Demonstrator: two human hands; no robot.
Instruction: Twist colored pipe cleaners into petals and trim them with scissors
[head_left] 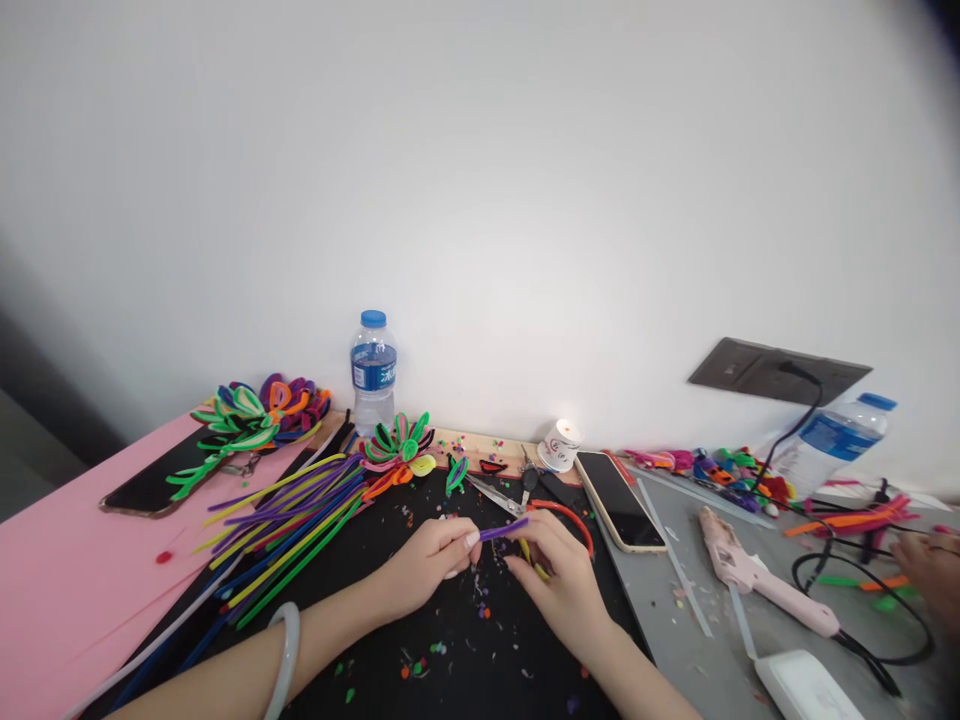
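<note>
Between my two hands stretches a short purple pipe cleaner (501, 532), which looks doubled. The fingers of my left hand (439, 558) pinch its left end. My right hand (559, 570) grips the other end with thumb and fingers curled, and a bit of yellow pipe cleaner (534, 560) shows inside that palm. Just behind the hands lie red-handled scissors (495, 496) and a small green leaf-like pipe cleaner shape (456, 474). A bundle of long coloured pipe cleaners (292, 520) spreads left of my left hand.
Finished pipe cleaner flowers (397, 450) sit at the back. A water bottle (373, 375), paper cup (561, 445) and phone (619, 500) stand or lie near the wall. To the right are a pink glue gun (765, 580), its cable and another person's hand (930, 570). Scraps litter the black mat (405, 660).
</note>
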